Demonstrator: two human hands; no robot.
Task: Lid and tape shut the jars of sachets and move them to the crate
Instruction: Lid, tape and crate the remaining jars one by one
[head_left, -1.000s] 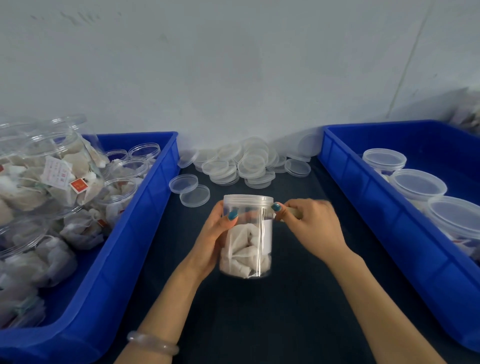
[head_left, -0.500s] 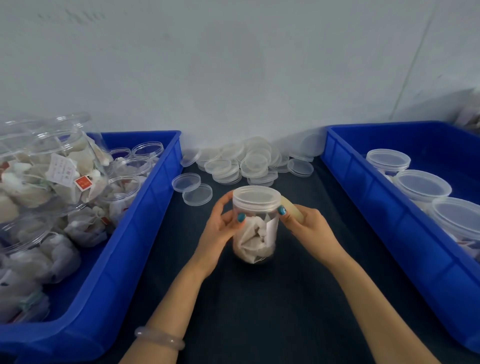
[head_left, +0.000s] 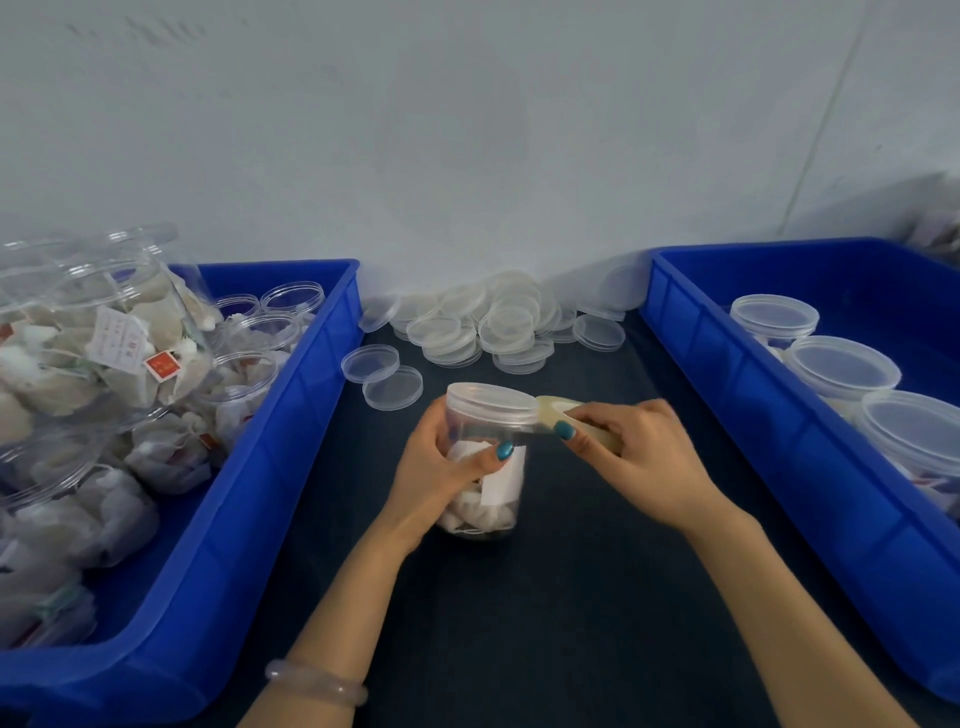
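Observation:
A clear jar of white sachets stands on the dark table in the middle, with a clear lid on top. My left hand grips the jar's left side, thumb across its front. My right hand holds a yellowish roll of tape against the lid's right edge, thumb on the tape. The blue crate on the right holds three lidded jars.
A blue crate on the left is full of open jars of sachets. A pile of loose clear lids lies by the wall, and two single lids lie just behind the jar. The wall stands close behind.
The jar has tilted toward me and sits a little lower in view. My right hand has shifted right, drawing the tape out from the lid's edge. My left thumb now lies across the jar's front.

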